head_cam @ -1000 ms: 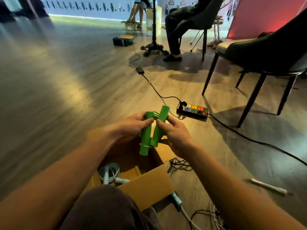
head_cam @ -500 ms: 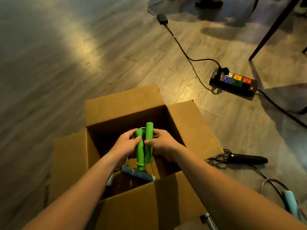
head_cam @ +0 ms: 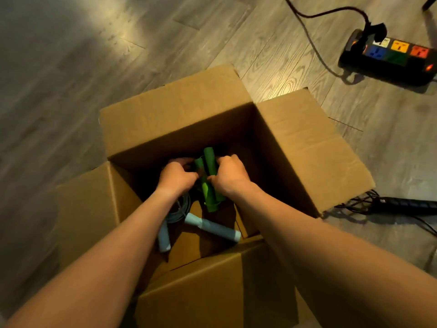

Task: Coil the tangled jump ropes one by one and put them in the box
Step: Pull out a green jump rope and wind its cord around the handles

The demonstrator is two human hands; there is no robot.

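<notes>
An open cardboard box (head_cam: 305,147) stands on the wooden floor with its flaps spread. Both my hands are down inside it. My left hand (head_cam: 176,177) and my right hand (head_cam: 228,177) grip the coiled green jump rope (head_cam: 209,183) from either side, its two green handles side by side and nearly upright. Below my left forearm on the box bottom lies a coiled pale blue jump rope (head_cam: 212,227), with its handles spread apart. A black jump rope (head_cam: 402,205) lies tangled on the floor right of the box.
A black power strip (head_cam: 387,58) with coloured sockets lies at the upper right, a black cable running from it toward the top edge. Wooden floor surrounds the box on the left and behind.
The view has tilted down from the room to the box. My hands have carried the green jump rope from above the box down deep into it.
</notes>
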